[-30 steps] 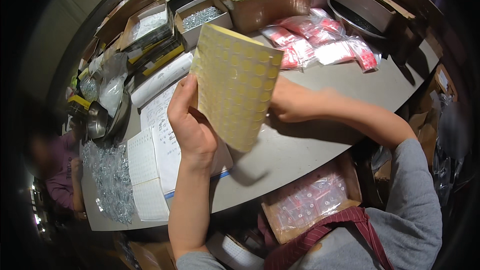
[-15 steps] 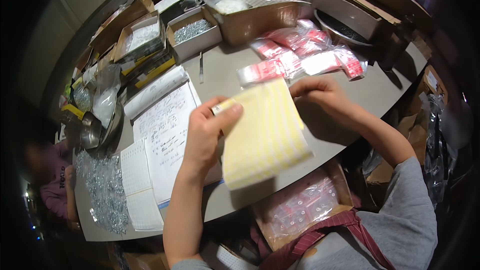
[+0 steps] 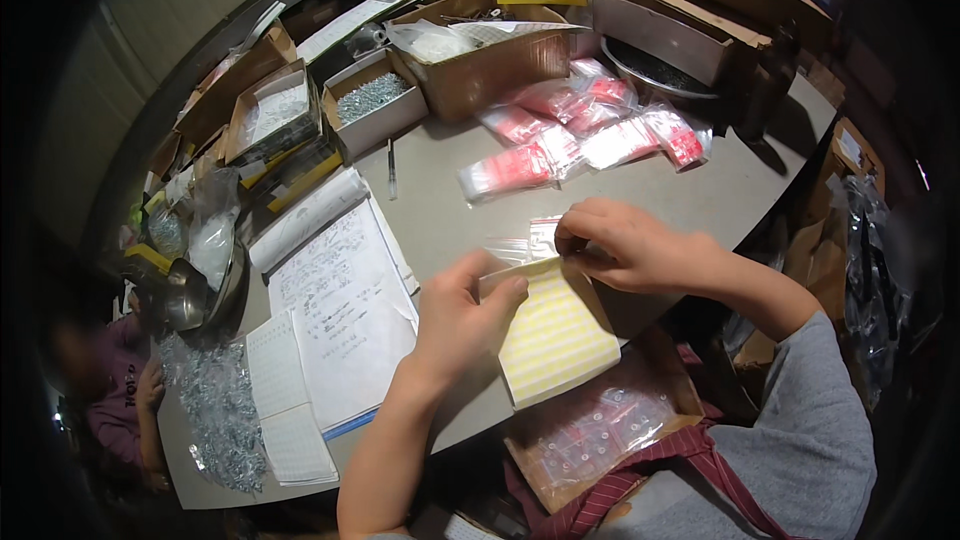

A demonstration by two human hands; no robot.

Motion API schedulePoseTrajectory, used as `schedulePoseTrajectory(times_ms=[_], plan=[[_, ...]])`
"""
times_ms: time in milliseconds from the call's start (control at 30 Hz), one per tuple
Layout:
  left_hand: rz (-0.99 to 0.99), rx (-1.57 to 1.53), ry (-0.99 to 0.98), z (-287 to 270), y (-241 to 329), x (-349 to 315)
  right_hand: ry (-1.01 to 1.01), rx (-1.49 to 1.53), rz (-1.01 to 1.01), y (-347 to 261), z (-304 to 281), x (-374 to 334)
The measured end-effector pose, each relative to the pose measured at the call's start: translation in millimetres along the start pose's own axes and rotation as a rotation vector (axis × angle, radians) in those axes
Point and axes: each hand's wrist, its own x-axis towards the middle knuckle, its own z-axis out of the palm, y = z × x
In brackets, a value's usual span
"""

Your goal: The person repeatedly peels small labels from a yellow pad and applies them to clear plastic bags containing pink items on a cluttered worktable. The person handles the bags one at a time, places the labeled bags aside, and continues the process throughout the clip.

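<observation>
White pages of an open notepad (image 3: pixel 335 310) lie left of my left hand (image 3: pixel 462 318), which pinches a yellow-patterned sheet (image 3: pixel 560 340) over the near edge of the table (image 3: pixel 435 220), while my right hand (image 3: pixel 625 245) curls at the sheet's top, its grip impossible to tell.

Yellow sheet (image 3: pixel 558 335) now lower

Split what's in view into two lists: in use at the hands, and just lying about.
In use:
- yellow-and-white sheet, gripped by the left hand
- right hand, at the sheet's upper edge
- clear bags just beyond it, probably

Apparently lying about:
- pen
- handwritten papers
- red-and-clear packets
- white box of small metal parts
</observation>
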Motion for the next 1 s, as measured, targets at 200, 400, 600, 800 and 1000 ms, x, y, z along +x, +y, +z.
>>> schedulePoseTrajectory(times_ms=[200, 400, 600, 800, 1000], plan=[[-0.046, -0.150, -0.006, 2.1, -3.0, 0.2, 0.163, -0.263, -0.219, -0.6, 13.9, -4.3], [-0.135, -0.195, 0.013, 1.2, 4.5, 1.6, 0.138, -0.265, -0.346, -1.7, 5.3, -11.4], [0.294, 0.368, 0.058, 5.0, -3.1, -5.7, -0.104, 0.197, 0.255, 7.8, -19.3, 25.1], [0.367, 0.326, 0.002, 10.6, -1.4, -7.9, -0.224, 0.430, 0.306, 22.4, -25.1, 36.8], [0.549, 0.452, 0.009, 9.1, -10.8, -8.8, -0.217, 0.211, 0.205, 10.7, -25.9, 34.7]])
